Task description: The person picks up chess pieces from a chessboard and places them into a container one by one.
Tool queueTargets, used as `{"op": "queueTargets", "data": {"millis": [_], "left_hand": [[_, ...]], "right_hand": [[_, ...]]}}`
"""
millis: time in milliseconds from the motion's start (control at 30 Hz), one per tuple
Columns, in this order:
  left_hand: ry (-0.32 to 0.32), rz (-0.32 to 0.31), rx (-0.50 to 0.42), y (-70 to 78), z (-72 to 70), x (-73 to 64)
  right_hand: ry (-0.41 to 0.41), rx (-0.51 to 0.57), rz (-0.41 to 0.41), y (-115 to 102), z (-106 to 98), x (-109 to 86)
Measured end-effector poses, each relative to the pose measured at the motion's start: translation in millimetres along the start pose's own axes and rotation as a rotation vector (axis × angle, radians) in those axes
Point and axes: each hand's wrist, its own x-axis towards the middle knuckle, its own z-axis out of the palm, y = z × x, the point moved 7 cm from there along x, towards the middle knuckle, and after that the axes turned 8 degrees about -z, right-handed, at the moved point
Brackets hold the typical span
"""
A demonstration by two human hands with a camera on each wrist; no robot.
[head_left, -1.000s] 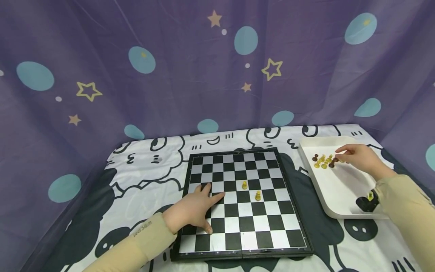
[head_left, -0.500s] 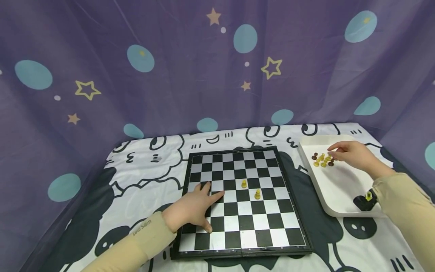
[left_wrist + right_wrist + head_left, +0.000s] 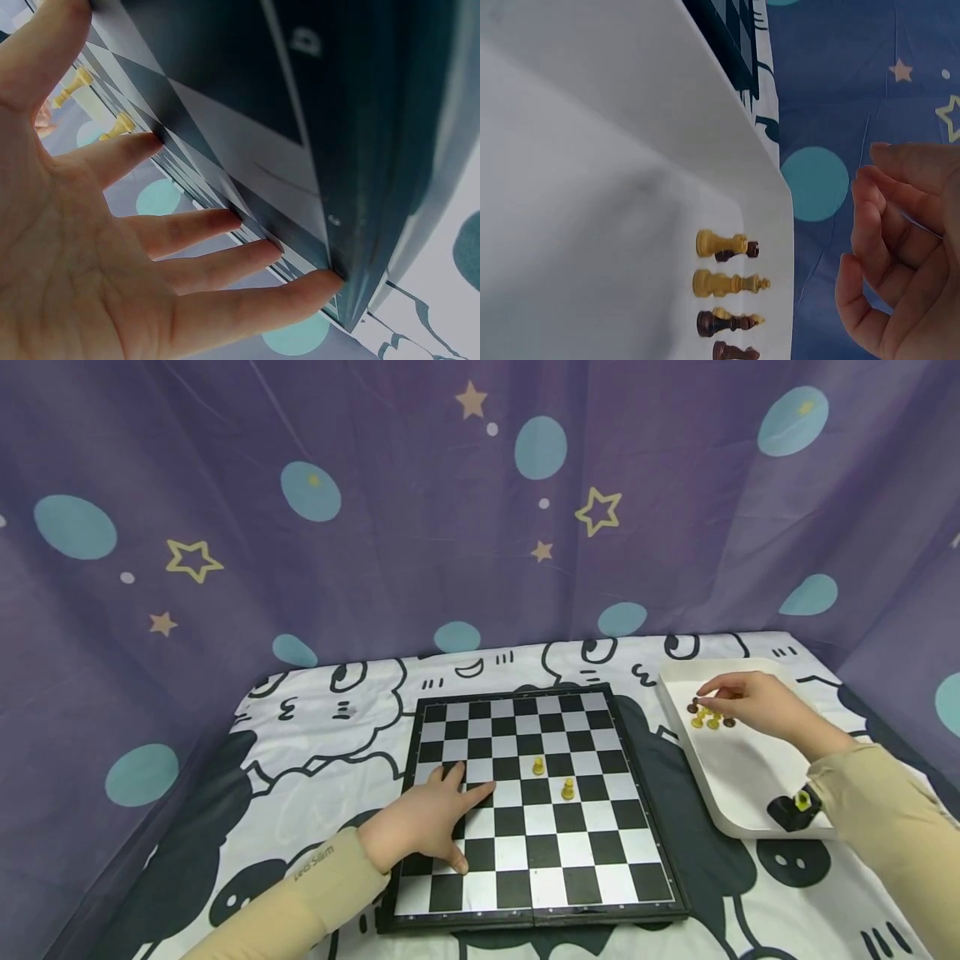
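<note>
My left hand (image 3: 427, 821) rests on the left side of the black-and-white chessboard (image 3: 525, 810), its fingers spread and fingertips touching the squares. In the left wrist view, its fingertips (image 3: 225, 219) meet the board near the edge. Two yellow chess pawns, a farther pawn (image 3: 538, 766) and a nearer pawn (image 3: 567, 789), stand mid-board. My right hand (image 3: 757, 700) is over the white tray (image 3: 750, 793), beside a group of yellow and dark chess pieces (image 3: 705, 721). Its fingers are loosely bent, with thumb and forefinger close together; nothing shows between them in the right wrist view.
The tray's raised wall (image 3: 769, 161) runs beside the pieces, among them a yellow chess piece (image 3: 720, 242) and a dark one (image 3: 724, 323). A cartoon-print cloth (image 3: 337, 718) lies under board and tray. Behind hangs a purple curtain (image 3: 420, 552).
My right hand has moved left across the tray, over the cluster of pieces, and now covers some of them from the head view. The left hand stays in place on the board.
</note>
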Motion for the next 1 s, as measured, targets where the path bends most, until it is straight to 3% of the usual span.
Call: {"op": "queueTargets", "data": {"millis": [1000], "left_hand": [[-0.004,-0.001,0.017,-1.0,1.5,3.4]], "right_hand": [[-0.010,0.035,-0.155,-69.7,26.8,7.3]]}}
